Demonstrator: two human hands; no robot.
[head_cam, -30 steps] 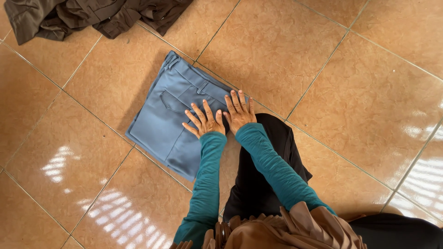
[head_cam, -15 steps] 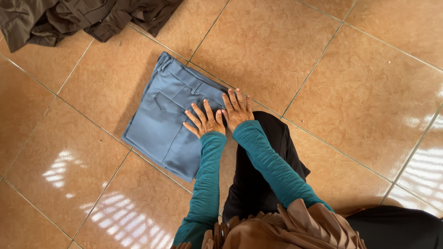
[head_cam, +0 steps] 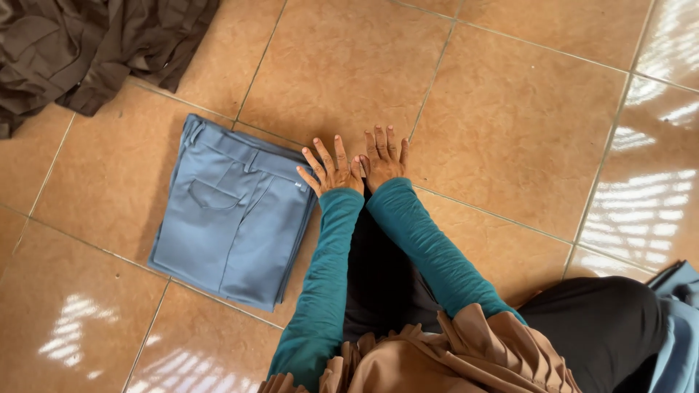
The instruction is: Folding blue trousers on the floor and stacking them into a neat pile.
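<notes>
A folded blue pair of trousers (head_cam: 233, 215) lies flat on the tiled floor, back pocket up. My left hand (head_cam: 331, 169) is flat with fingers spread, just right of the trousers' upper right corner. My right hand (head_cam: 382, 156) lies beside it, also flat and spread, touching the tile. Both sit at the top end of a black cloth (head_cam: 378, 276) that runs under my teal sleeves. Neither hand holds anything.
A heap of dark brown clothing (head_cam: 87, 44) lies at the top left. A blue cloth (head_cam: 677, 320) shows at the right edge. Glossy orange floor tiles (head_cam: 510, 109) stretch all around.
Both hands have slid off the right edge of the blue trousers and now rest to its right. The view has shifted, so the trousers appear further left.
</notes>
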